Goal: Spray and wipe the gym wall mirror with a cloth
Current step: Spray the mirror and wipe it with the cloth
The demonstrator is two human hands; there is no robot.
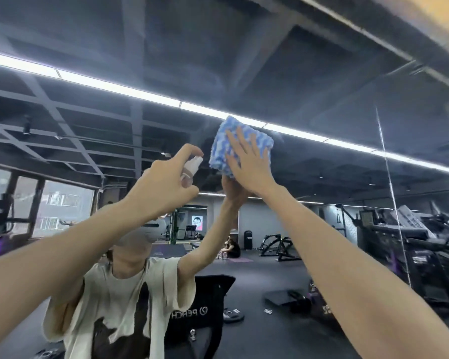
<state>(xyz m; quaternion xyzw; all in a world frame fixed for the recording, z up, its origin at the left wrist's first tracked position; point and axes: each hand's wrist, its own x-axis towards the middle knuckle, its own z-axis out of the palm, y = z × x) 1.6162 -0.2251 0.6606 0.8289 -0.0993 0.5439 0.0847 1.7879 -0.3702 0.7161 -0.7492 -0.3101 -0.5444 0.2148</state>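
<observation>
A small spray bottle (pixel 191 168) is held tight in the left grip (pixel 163 185), with one finger laid on its white top. A fluffy blue and white cloth (pixel 233 141) is pressed flat on the wall mirror (pixel 309 172) by the right grip (pixel 246 164), fingers straight and spread. The cloth is seen at 2 o'clock from the bottle, near it but apart.

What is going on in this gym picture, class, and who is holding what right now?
A person is cleaning the big wall mirror. Their left hand grips a small spray bottle, with a finger on its top, pointed at the mirror high up. Their right hand presses a blue and white cloth flat against the mirror beside the bottle, fingers spread. Whether any spray is coming out cannot be seen.
</observation>
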